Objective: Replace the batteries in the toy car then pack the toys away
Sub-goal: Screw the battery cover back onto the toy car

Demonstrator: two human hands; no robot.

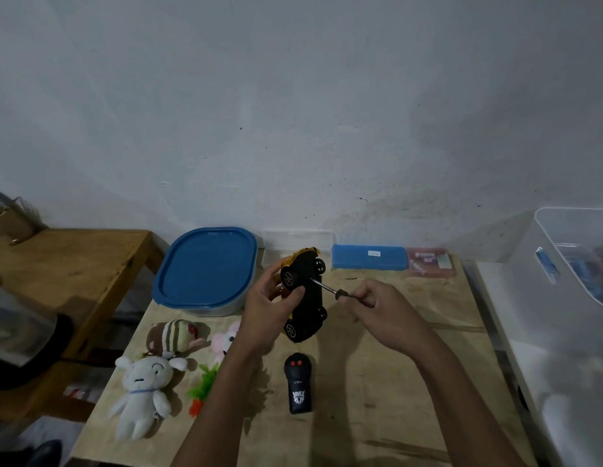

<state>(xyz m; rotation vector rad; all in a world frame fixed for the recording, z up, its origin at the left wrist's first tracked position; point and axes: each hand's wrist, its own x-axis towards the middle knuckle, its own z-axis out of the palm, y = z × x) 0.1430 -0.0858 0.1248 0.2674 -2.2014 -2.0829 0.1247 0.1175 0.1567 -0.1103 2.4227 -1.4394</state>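
My left hand (266, 315) grips a yellow toy car (307, 298) above the table, its black underside and wheels turned toward me. My right hand (381, 311) pinches the dark handle of a small screwdriver (330, 288), whose metal tip touches the car's underside between the upper wheels. A black remote control (298, 382) with two red buttons lies on the table below the car. Plush toys lie at the left: a white one (142, 392), a brown striped one (175, 335), and a pink one (224, 342) partly hidden by my left forearm.
A container with a blue lid (206, 267) stands at the back left. A clear case (298, 242), a blue case (367, 258) and a reddish box (428, 266) line the wall. A clear plastic bin (576, 264) sits on the white surface at right. A wooden bench (71, 264) stands left.
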